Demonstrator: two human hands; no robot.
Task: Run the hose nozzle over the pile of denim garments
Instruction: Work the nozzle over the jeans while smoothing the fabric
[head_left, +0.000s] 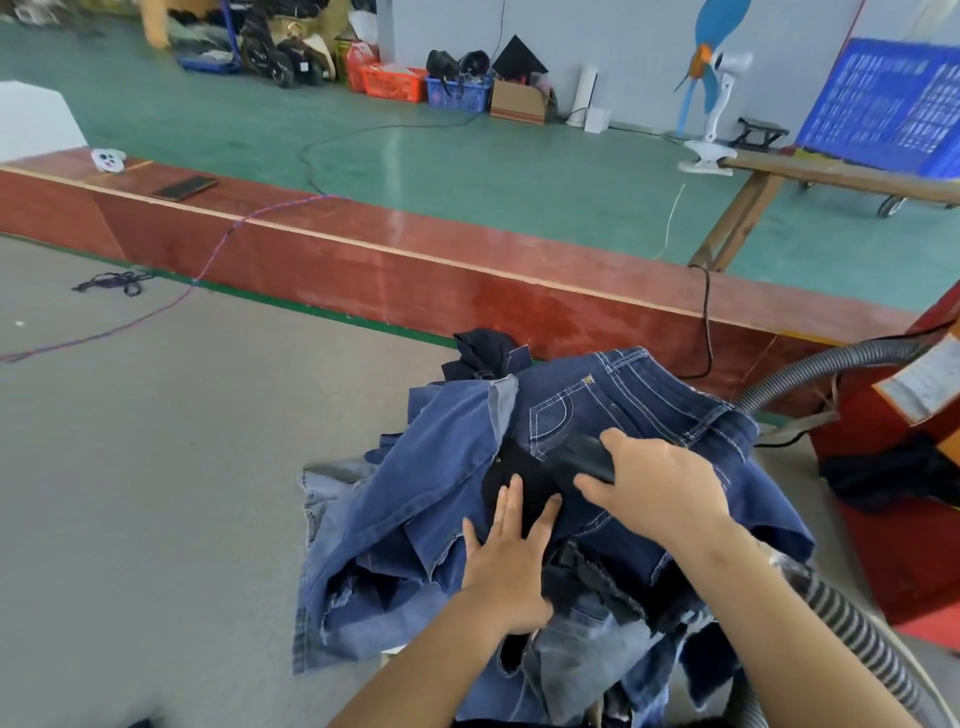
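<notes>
Two hands work on one pile of denim garments (597, 415) heaped at the near edge of a grey table (182, 441). The right hand (660, 488) has its grip clenched around the dark hose nozzle (576, 457), whose tip lies against the top pair of dark blue jeans just below the stitched front pocket. The left hand (511, 561) rests flat with fingers spread on the denim just beside the nozzle tip, its grip released and holding nothing. A ribbed grey hose (852, 629) loops from behind the right forearm round the right side of the pile and up toward a red machine (904, 467) beside the table.

To do this pass well, the flat left hand should likely keep the cloth taut ahead of the tip, since loose denim could bunch up or be drawn into the opening. Slow, overlapping strokes along seams, pockets and waistband seem sensible, as lint probably gathers there. The lighter, frayed pieces lower in the pile are mostly covered, so they would need to be turned up or spread before the nozzle can reach them. Slack in the hose matters too, or it may drag garments off the edge.
</notes>
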